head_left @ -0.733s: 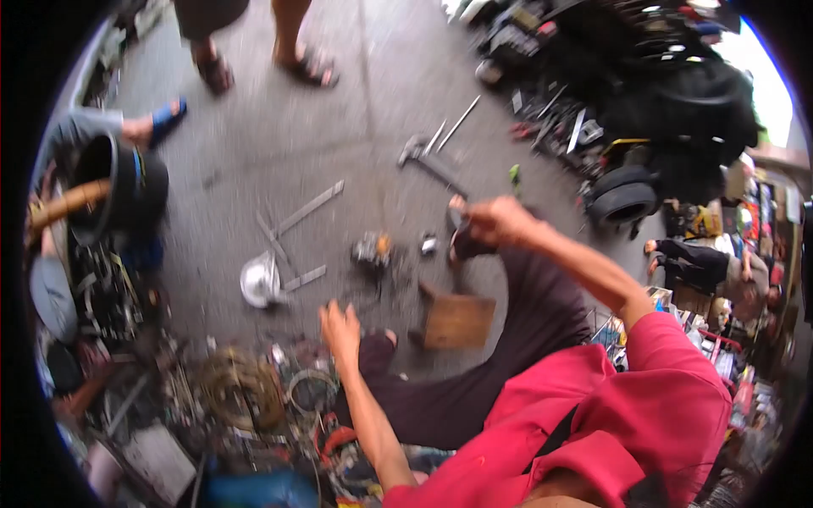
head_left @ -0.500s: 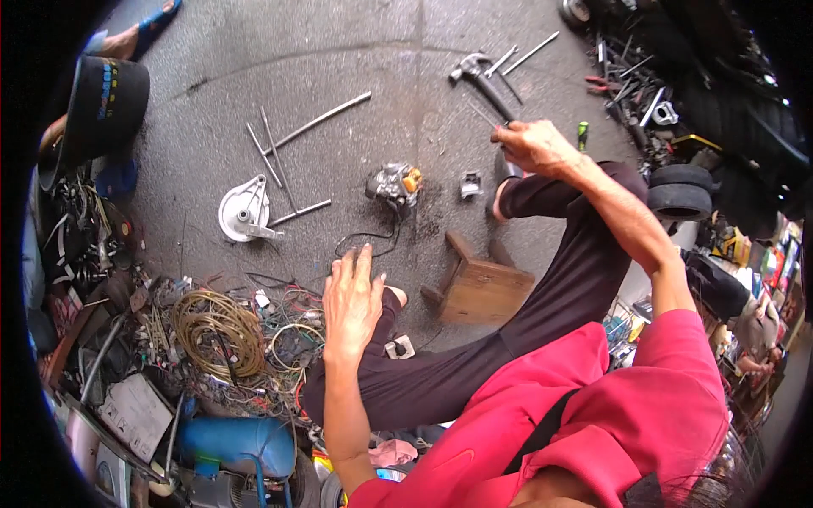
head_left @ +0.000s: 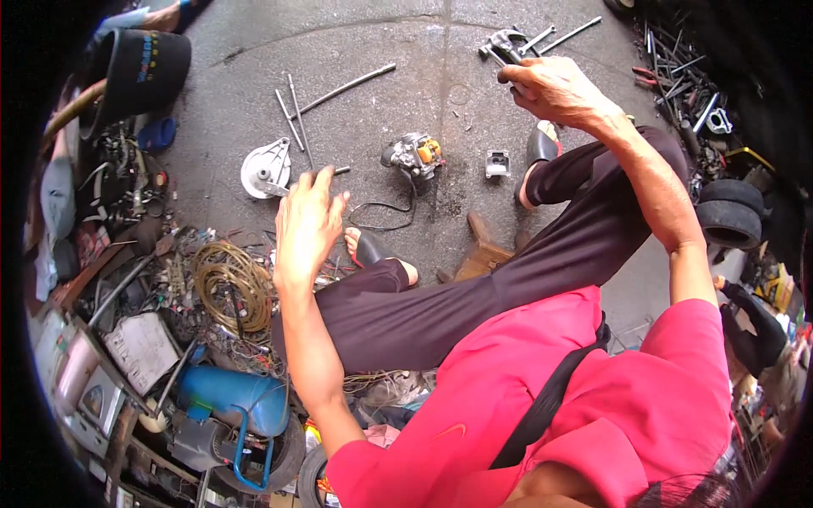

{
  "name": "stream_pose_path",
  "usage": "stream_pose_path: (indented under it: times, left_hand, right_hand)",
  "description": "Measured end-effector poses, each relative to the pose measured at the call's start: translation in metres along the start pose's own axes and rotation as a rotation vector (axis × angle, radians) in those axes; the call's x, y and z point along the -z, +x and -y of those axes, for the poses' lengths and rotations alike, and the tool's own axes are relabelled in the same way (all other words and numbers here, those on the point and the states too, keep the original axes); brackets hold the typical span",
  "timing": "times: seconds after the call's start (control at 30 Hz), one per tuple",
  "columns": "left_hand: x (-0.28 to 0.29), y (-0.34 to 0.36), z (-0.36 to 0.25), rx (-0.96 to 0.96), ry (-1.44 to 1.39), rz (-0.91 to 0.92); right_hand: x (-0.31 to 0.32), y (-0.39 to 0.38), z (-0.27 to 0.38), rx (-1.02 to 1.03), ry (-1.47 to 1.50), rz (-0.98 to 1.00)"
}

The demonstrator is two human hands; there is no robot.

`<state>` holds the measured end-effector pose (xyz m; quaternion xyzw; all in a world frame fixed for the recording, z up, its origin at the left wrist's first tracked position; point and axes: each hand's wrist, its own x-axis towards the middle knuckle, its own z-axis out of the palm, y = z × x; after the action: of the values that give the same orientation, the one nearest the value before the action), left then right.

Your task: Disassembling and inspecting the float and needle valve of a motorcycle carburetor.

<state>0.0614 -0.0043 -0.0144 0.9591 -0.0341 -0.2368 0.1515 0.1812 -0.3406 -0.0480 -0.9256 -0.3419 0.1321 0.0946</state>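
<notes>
My right hand [head_left: 555, 93] is closed round a slim metal tool [head_left: 501, 63], in front of the hammer and rods [head_left: 569, 32] on the floor; the hammer is partly hidden behind it. My left hand [head_left: 309, 216], fingers apart and empty, hovers beside a silver brake hub plate [head_left: 260, 162]. Crossed metal bars [head_left: 347, 80] lie behind that plate. A carburetor [head_left: 411, 152] with an orange part and a black hose rests between my hands, and a small metal bowl [head_left: 497, 164] sits to its right. A wooden stool [head_left: 481, 258] stands under my bent legs.
Scattered tools [head_left: 673, 80] and stacked tyres [head_left: 730, 222] line the right. A black bucket [head_left: 148, 68], coiled hose [head_left: 233, 288], cluttered parts and a blue compressor tank [head_left: 224, 398] crowd the left. Another person's foot [head_left: 182, 15] is at the top left; someone in dark clothing [head_left: 754, 322] is at the right.
Both my hands have moved up the view, the right with the tool toward the hammer, the left toward the hub plate. The stool is now more hidden by my legs.
</notes>
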Motion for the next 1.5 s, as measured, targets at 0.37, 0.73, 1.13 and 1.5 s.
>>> stream_pose_path:
  times: [0.37,0.73,1.13,1.5]
  left_hand:
    - [-0.113,0.049,-0.047,-0.149,-0.273,-0.217]
    - [-0.224,-0.004,-0.072,0.147,-0.604,-0.285]
    - [-0.234,0.062,-0.057,0.620,-0.656,-0.417]
    - [-0.261,0.095,-0.061,0.725,-0.938,-0.474]
  right_hand:
    - [-0.003,-0.033,-0.014,-0.057,0.066,-0.263]
    - [-0.142,-0.046,-0.030,-0.444,0.515,-0.308]
    - [-0.231,-0.048,-0.048,-0.707,0.291,0.206]
    - [-0.259,0.012,-0.109,-0.832,0.042,-0.157]
